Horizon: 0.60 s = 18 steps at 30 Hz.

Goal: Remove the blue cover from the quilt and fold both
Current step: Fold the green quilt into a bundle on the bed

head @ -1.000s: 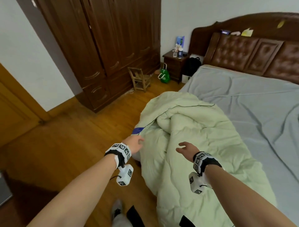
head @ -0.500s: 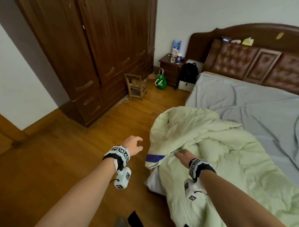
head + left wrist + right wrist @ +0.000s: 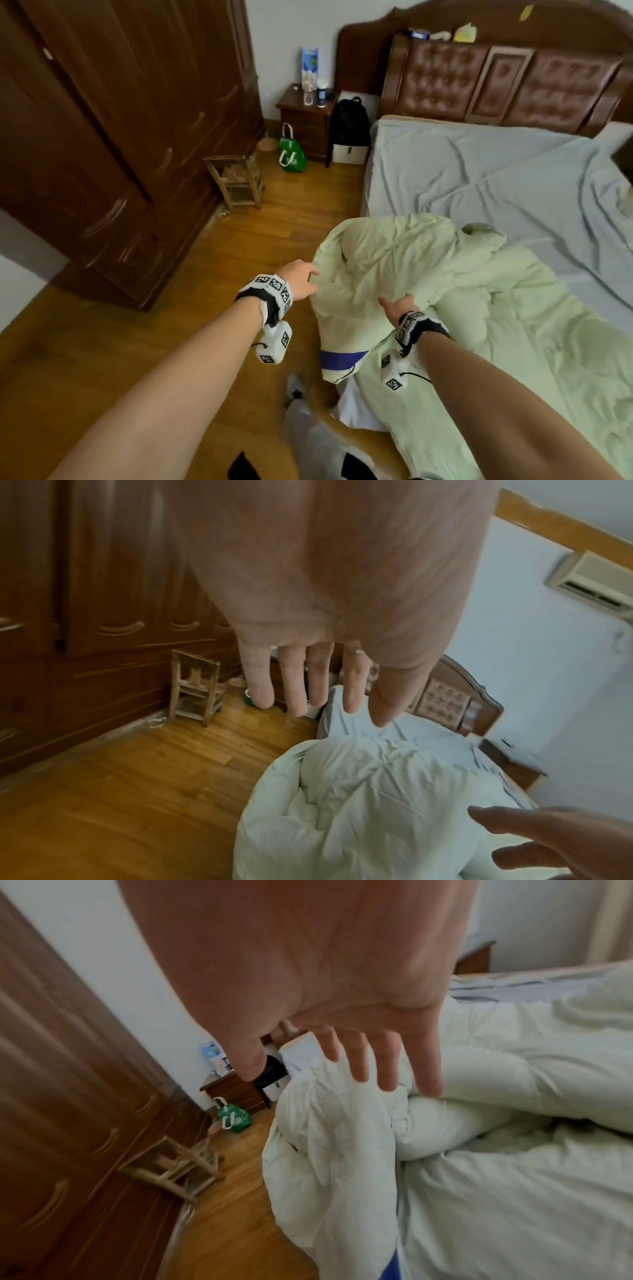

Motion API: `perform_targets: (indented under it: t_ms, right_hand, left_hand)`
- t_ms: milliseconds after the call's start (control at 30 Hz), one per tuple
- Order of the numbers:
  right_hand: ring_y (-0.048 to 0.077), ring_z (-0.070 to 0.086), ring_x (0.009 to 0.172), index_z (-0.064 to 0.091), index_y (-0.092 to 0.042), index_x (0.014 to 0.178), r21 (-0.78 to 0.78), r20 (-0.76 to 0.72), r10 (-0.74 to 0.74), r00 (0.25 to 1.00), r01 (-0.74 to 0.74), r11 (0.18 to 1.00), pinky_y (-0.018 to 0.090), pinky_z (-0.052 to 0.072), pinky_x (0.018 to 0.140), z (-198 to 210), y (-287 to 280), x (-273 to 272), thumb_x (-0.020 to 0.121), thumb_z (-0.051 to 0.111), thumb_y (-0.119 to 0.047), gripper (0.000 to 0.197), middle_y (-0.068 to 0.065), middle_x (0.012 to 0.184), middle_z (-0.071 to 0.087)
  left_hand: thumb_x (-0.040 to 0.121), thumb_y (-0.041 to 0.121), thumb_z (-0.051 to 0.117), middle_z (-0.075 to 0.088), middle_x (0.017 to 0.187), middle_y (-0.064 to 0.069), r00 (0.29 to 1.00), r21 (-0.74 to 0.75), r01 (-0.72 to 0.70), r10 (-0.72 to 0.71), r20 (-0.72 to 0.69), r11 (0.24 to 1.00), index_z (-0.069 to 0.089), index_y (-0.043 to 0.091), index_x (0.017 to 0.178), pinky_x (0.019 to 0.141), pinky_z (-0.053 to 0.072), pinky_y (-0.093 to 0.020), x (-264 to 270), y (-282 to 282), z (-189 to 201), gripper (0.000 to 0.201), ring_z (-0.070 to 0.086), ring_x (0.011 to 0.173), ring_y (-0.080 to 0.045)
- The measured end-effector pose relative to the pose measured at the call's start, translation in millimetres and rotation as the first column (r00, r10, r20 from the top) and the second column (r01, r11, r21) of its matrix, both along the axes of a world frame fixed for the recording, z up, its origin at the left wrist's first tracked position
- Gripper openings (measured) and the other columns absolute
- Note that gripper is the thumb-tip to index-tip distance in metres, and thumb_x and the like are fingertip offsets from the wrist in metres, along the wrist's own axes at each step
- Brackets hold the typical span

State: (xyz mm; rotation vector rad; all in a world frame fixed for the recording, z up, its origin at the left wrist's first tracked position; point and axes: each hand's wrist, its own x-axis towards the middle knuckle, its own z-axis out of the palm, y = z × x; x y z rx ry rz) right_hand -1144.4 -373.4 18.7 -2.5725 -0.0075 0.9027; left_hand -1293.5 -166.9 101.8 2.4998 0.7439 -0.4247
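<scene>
A pale green quilt (image 3: 428, 274) lies bunched at the bed's left edge, and part of it hangs over the side. A blue band (image 3: 342, 359) crosses its hanging corner, with a white layer (image 3: 356, 407) showing below. My left hand (image 3: 301, 277) is at the bundle's left edge with its fingers (image 3: 291, 685) straight, holding nothing. My right hand (image 3: 397, 305) hovers over or rests on a raised fold, its fingers (image 3: 387, 1064) spread and straight. In the left wrist view the quilt (image 3: 359, 804) sits below the left hand, and the right hand (image 3: 548, 837) enters at the lower right.
A grey-blue sheet (image 3: 479, 178) covers the mattress up to the brown headboard (image 3: 496, 75). On the wood floor (image 3: 102, 359) stand a dark wardrobe (image 3: 102, 137), a small wooden chair (image 3: 236, 181), a green bag (image 3: 291, 154), a nightstand (image 3: 305, 120) and a black backpack (image 3: 351, 120). My shoe (image 3: 294, 387) is beside the bed.
The quilt's blue-banded corner now hangs lower over the bedside. My left hand came right from over the floor to the quilt's edge, and my right hand moved up onto the bunched fold.
</scene>
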Motion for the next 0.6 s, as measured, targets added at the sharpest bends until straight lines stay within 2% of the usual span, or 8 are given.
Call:
perform_targets:
  t_ms: [67, 167, 267, 333, 400, 467, 533, 600]
  right_hand:
    - [0.041, 0.051, 0.123, 0.026, 0.000, 0.139, 0.015, -0.007, -0.172, 0.985, 0.172, 0.985, 0.048, 0.040, 0.103, -21, 15, 18, 0.085, 0.064, -0.053, 0.085, 0.025, 0.134, 0.050]
    - [0.040, 0.048, 0.125, 0.021, 0.001, 0.141, 0.012, -0.006, -0.411, 0.911, 0.411, 0.911, 0.049, 0.039, 0.104, -50, 30, 60, 0.078, 0.070, -0.056, 0.098, 0.024, 0.137, 0.045]
    - [0.037, 0.048, 0.128, 0.023, 0.007, 0.145, -0.047, -0.073, -0.432, 0.899, 0.430, 0.902, 0.044, 0.039, 0.105, -78, 38, 98, 0.081, 0.066, -0.061, 0.103, 0.023, 0.142, 0.045]
    - [0.035, 0.050, 0.128, 0.029, 0.009, 0.143, -0.077, -0.179, -0.414, 0.892, 0.407, 0.910, 0.038, 0.041, 0.103, -91, 40, 114, 0.085, 0.062, -0.060, 0.096, 0.020, 0.140, 0.049]
    - [0.032, 0.051, 0.127, 0.038, 0.007, 0.140, -0.117, -0.230, -0.415, 0.880, 0.399, 0.910, 0.034, 0.042, 0.103, -93, 42, 126, 0.090, 0.059, -0.054, 0.082, 0.018, 0.139, 0.052]
    - [0.030, 0.053, 0.125, 0.049, 0.000, 0.134, -0.096, -0.253, -0.419, 0.872, 0.408, 0.908, 0.029, 0.043, 0.099, -93, 44, 137, 0.095, 0.055, -0.043, 0.059, 0.017, 0.134, 0.055]
    - [0.032, 0.058, 0.115, 0.055, -0.006, 0.128, -0.031, -0.269, -0.434, 0.860, 0.443, 0.896, 0.032, 0.048, 0.095, -94, 54, 147, 0.092, 0.057, -0.041, 0.050, 0.015, 0.126, 0.060]
    - [0.033, 0.064, 0.103, 0.058, -0.010, 0.120, 0.093, -0.323, -0.501, 0.803, 0.553, 0.828, 0.040, 0.055, 0.085, -95, 77, 165, 0.088, 0.063, -0.039, 0.043, 0.014, 0.116, 0.065]
  left_hand:
    - [0.091, 0.035, 0.058, 0.045, 0.141, 0.000, 0.996, 0.018, 0.083, -0.083, -0.023, 0.996, 0.054, 0.032, 0.133, 0.090, 0.047, -0.032, 41, 23, -3, 0.042, 0.055, 0.117, -0.022]
    - [0.090, 0.034, 0.057, 0.048, 0.139, -0.001, 0.980, 0.045, 0.197, -0.195, -0.048, 0.979, 0.056, 0.035, 0.130, 0.094, 0.049, -0.037, 110, 56, -15, 0.039, 0.056, 0.116, -0.022]
    - [0.090, 0.030, 0.057, 0.051, 0.135, -0.003, 0.945, 0.035, 0.314, -0.309, -0.110, 0.949, 0.056, 0.031, 0.132, 0.091, 0.047, -0.031, 177, 82, -34, 0.042, 0.056, 0.115, -0.024]
    - [0.090, 0.029, 0.057, 0.054, 0.130, -0.006, 0.908, 0.023, 0.397, -0.388, -0.158, 0.918, 0.056, 0.029, 0.133, 0.083, 0.044, -0.030, 215, 93, -48, 0.043, 0.058, 0.111, -0.026]
    - [0.090, 0.032, 0.057, 0.057, 0.126, -0.009, 0.872, -0.009, 0.457, -0.451, -0.191, 0.889, 0.055, 0.029, 0.133, 0.087, 0.046, -0.033, 249, 100, -55, 0.043, 0.059, 0.109, -0.027]
    - [0.089, 0.035, 0.057, 0.056, 0.130, -0.004, 0.830, -0.054, 0.513, -0.511, -0.222, 0.857, 0.055, 0.031, 0.133, 0.094, 0.048, -0.035, 280, 106, -62, 0.044, 0.058, 0.112, -0.023]
    - [0.089, 0.036, 0.057, 0.057, 0.129, 0.000, 0.784, -0.085, 0.568, -0.569, -0.246, 0.819, 0.054, 0.031, 0.134, 0.094, 0.047, -0.034, 310, 112, -65, 0.045, 0.058, 0.112, -0.020]
    - [0.089, 0.042, 0.059, 0.061, 0.119, 0.001, 0.737, -0.107, 0.616, -0.620, -0.269, 0.780, 0.051, 0.030, 0.136, 0.087, 0.047, -0.031, 339, 119, -67, 0.049, 0.059, 0.104, -0.018]
